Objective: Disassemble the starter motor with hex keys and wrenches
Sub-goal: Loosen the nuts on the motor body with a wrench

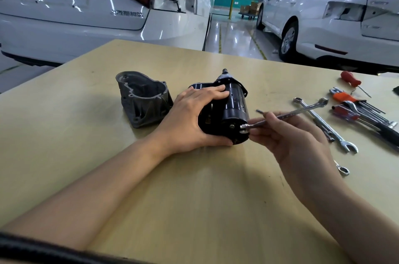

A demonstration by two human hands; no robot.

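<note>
The black starter motor [232,108] lies on its side in the middle of the table, its rear end cap toward me. My left hand [190,119] wraps over it from the left, fingers on top and thumb underneath. My right hand [291,136] holds a silver combination wrench [289,113] by its shaft. The wrench's near end sits on a bolt on the rear end cap [244,127]. A second bolt head [232,126] shows just left of it. The grey cast nose housing [143,98] stands apart on the table to the left.
Loose tools lie at the right of the wooden table [194,188]: a long combination wrench [326,125], a small ring wrench [342,169], an orange hex key set [354,102], a red-handled screwdriver [352,80]. Two white cars [86,4] stand beyond the table's far edge.
</note>
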